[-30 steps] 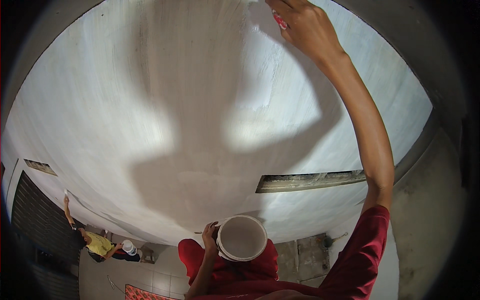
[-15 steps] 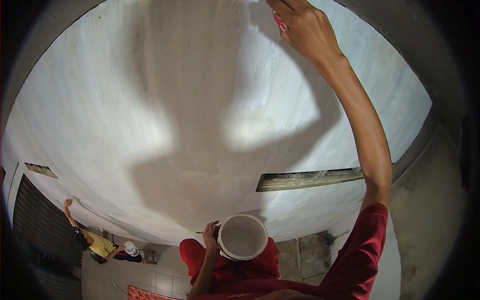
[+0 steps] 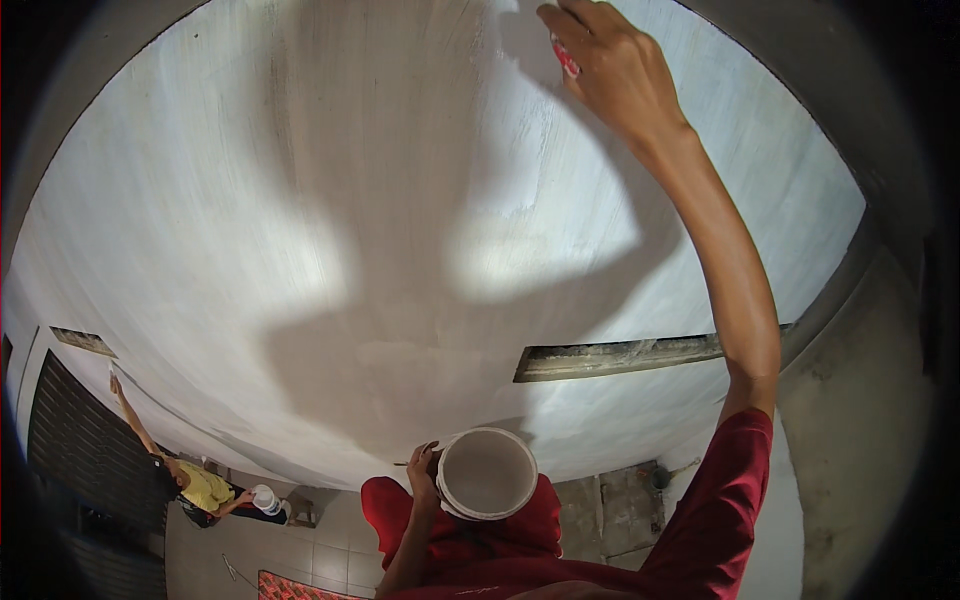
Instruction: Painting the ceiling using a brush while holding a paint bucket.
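Note:
My right hand is raised high against the white wall, its fingers closed round a paintbrush. Only the brush's red handle shows; its bristles are hidden by the hand or lie beyond the upper edge. A glossy, wet-looking white patch lies on the wall below it. Low in front of me, my left hand grips the side of a white plastic bucket at its rim. A thin dark stick-like tip pokes out beside those fingers. What is inside the bucket I cannot make out.
A long rough-edged slot cuts into the wall at right. At far left another person in yellow reaches up the wall, holding a white bucket. Near them are a small stool, a dark slatted door and a red patterned mat.
My right hand has shifted slightly down and to the right with the brush. My left hand and the bucket stay put. The other person's raised hand has moved left and higher.

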`<state>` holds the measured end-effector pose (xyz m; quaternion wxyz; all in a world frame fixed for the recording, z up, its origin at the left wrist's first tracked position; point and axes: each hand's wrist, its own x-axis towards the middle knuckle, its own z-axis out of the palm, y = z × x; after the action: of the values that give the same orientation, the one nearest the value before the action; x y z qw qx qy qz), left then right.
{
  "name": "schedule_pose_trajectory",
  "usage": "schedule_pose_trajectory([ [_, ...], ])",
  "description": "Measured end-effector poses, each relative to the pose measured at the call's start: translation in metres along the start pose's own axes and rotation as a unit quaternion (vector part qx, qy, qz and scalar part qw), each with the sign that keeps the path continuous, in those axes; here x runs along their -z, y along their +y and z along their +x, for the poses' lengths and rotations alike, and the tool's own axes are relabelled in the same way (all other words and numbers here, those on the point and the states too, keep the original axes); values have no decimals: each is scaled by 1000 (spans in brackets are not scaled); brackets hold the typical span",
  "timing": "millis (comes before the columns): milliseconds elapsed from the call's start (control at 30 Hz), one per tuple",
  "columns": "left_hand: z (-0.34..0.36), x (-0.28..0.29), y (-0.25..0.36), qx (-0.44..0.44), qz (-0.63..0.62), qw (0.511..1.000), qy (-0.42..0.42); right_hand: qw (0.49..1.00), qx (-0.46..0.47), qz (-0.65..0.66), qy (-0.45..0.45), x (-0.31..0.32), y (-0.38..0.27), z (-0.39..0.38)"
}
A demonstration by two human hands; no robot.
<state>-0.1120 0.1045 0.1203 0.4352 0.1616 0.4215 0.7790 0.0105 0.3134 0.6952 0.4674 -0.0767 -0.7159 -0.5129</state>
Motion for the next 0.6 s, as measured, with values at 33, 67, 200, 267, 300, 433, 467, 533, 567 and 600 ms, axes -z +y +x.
schedule_pose_trajectory([
  [33,0,0,-1,-3,1,1000,-1,1000,-4,-6,8,-4,5,3],
  [67,0,1,-2,-7,1,1000,-3,1000,-9,-12,17,-6,10,6],
  [200,1,0,-1,7,-19,1000,1,1000,0,-4,-18,-17,9,8],
  [267,0,-1,0,12,-24,1000,-2,1000,2,-12,-20,-21,7,1],
  [300,0,0,0,11,-23,1000,0,1000,4,-18,-19,-21,5,1],
  [433,1,2,0,13,-31,999,4,1000,13,13,11,-15,2,-2],
  [467,1,2,0,8,-32,999,-4,1000,3,8,3,-12,3,1],
  [533,0,-1,1,11,-21,1000,2,1000,-6,-1,-10,-11,9,2],
  [567,0,-3,1,12,-10,1000,10,1000,-3,-23,-5,-14,13,4],
  [600,1,-2,0,12,-10,1000,9,999,1,-43,1,-17,15,6],
])
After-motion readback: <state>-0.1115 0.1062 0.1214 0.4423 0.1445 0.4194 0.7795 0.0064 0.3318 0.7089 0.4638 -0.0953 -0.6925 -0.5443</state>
